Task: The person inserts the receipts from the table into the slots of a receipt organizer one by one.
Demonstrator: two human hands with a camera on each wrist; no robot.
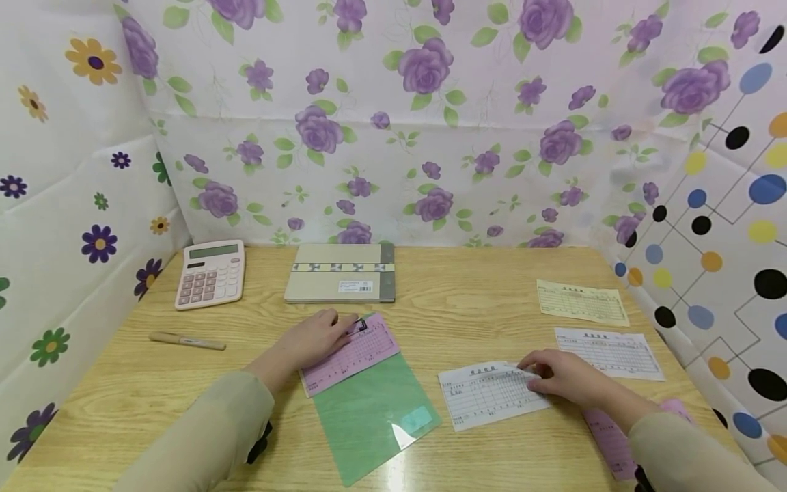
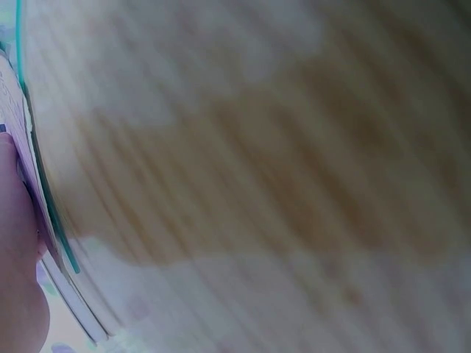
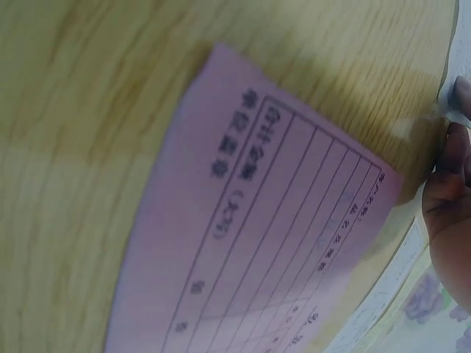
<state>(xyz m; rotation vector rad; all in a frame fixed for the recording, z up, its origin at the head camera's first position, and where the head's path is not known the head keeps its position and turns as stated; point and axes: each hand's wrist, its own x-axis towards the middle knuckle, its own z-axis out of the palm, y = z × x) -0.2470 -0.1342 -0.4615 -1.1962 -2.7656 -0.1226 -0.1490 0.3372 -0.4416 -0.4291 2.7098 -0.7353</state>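
Note:
A green clipboard lies slanted at the centre of the table, with a pink form across its top end under a dark clip. My left hand grips the clipboard at that clip end; its fingers cover part of the clip. In the left wrist view, the left thumb lies along the pink sheet. To the right of the clipboard, my right hand pinches the right edge of a white printed form, whose upper right corner is lifted and creased. Some handwriting shows on this form's left side.
Another white form and a pale yellow form lie at the right. A second pink form is partly hidden beneath the right forearm. Towards the back left are a pink calculator, a beige pen and a grey-beige folder.

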